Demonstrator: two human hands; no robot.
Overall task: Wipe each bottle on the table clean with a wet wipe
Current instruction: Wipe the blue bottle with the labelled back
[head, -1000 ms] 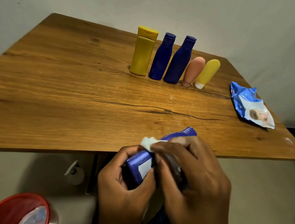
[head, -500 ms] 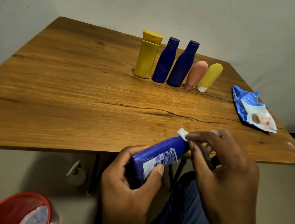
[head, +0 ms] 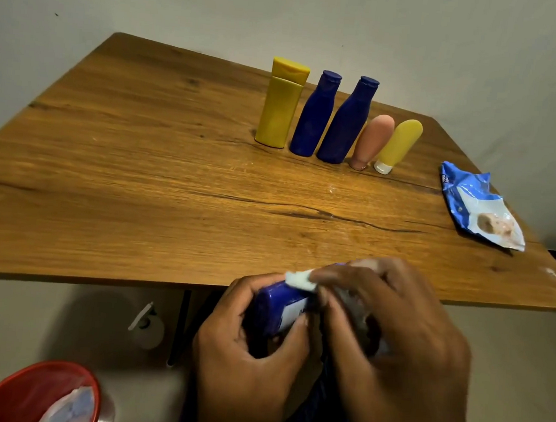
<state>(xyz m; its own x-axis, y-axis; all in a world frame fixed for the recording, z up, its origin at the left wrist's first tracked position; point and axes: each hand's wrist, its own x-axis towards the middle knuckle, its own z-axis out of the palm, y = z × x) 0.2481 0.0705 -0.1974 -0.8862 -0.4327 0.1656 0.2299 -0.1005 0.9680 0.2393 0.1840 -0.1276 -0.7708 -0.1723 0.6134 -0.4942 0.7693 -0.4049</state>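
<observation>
Seen from a head camera looking down, a person's two hands work just in front of the near edge of a wooden bench (head: 137, 199). The left hand (head: 245, 351) curls its fingers and thumb around the base end of a dark blue bottle (head: 279, 307) with a white label, held on its side. The right hand (head: 390, 336) is bent over the bottle's other end, its fingers pinching a folded white wet wipe (head: 299, 279) against the bottle's upper surface. At the far side of the bench five more bottles stand in a close row: a tall yellow bottle (head: 279, 107), two blue bottles (head: 314, 117) (head: 345, 123), a small pink bottle (head: 372, 141) and a small yellow bottle (head: 398, 145) resting on its white cap. Well apart, near the right edge, lies a crumpled blue wet-wipe packet (head: 479, 210). On the floor at lower left sits a red bin (head: 22, 394) with pale crumpled material inside.
</observation>
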